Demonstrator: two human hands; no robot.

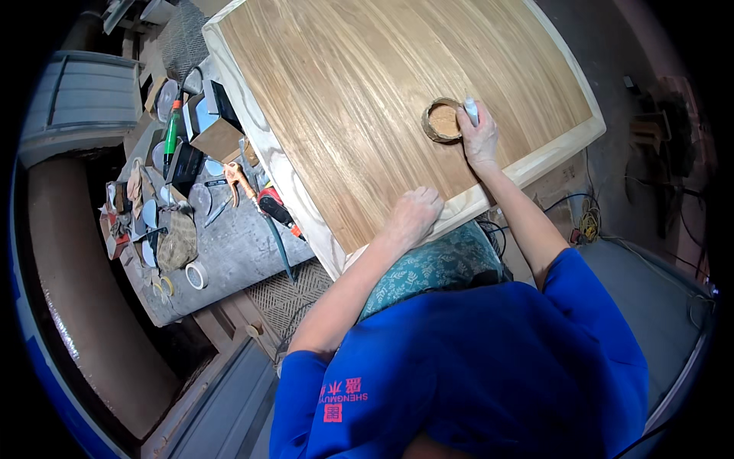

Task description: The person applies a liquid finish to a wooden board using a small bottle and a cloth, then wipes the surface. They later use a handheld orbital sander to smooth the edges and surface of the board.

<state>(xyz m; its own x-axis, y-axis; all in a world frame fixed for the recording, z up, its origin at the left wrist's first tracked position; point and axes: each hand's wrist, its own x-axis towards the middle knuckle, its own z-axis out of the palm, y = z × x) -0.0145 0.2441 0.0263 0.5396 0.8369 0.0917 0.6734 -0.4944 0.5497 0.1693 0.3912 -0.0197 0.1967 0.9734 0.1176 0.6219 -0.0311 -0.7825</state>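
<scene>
A large wooden panel (359, 84) with brown striped grain and a paler frame lies in front of me. On it, toward the right, stands a round tub (442, 122) of tan paste with a crusted rim. My right hand (480, 141) is at the tub's right side, closed on a small tool with a whitish handle (471, 112); its working end is hidden. My left hand (417, 216) rests curled on the panel near its front edge. The fingers are tucked under, so whatever they may hold does not show.
Left of the panel, a grey worktable (229, 256) carries a green bottle (171, 134), an open cardboard box (216, 138), an orange air gun (238, 180), a tape roll (196, 275) and sanding discs. Cables (589, 218) lie at the right beyond my arm.
</scene>
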